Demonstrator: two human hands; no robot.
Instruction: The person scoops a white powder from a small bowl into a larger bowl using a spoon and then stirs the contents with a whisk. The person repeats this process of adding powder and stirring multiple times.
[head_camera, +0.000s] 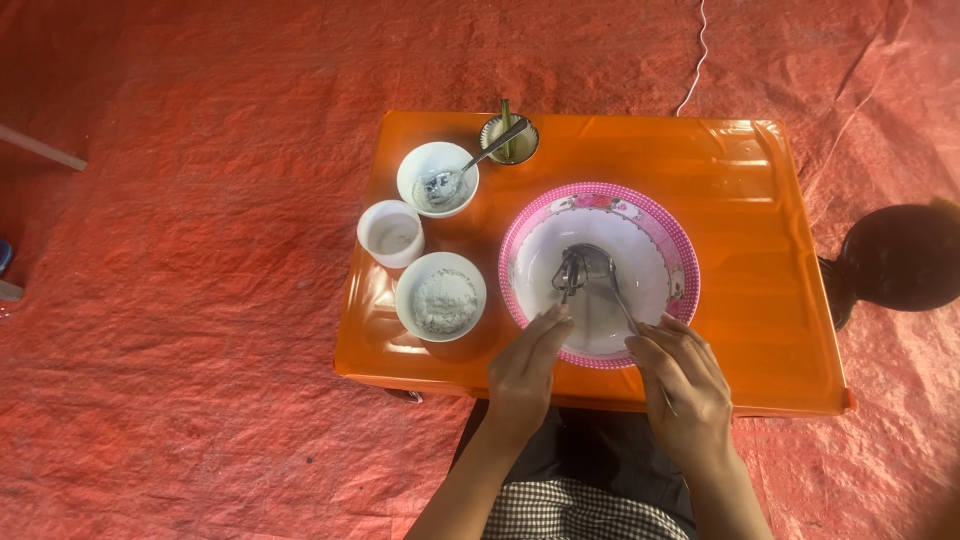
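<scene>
- The right hand (680, 375) was closed around the thin metal handle of a whisk (585, 268), fingers curled over the shaft near the bowl's 5 o'clock rim; the handle's tail showed below the hand.
- The whisk's wire head lay inside the pink-rimmed bowl (680, 262), at about 10 o'clock from the right hand and close to the bowl's centre, resting on the white floor of the bowl.
- The left hand (527, 370) held nothing in its grasp; its fingertips (556, 317) touched the bowl's rim at about 7 o'clock, fingers nearly straight.
- The bowl sat on a low orange table (740, 200), its near rim just beside the table's front edge, where both wrists crossed.
- At 9 o'clock from the bowl stood a white bowl of pale powder (441, 296), just beside the big bowl and near the left hand.
- At 10 o'clock from it stood a small white cup (390, 233), near the table's left edge.
- At 11 o'clock was a white bowl with a spoon (437, 178), and at 12 o'clock a small dark cup (509, 141) at the far edge.
- The table's right half, at 3 o'clock from the bowl, lay bare, giving open room beyond the right hand.
- Red tarpaulin (200, 250) covered the ground all round; a dark round object (900, 258) stood off the table's right edge.
</scene>
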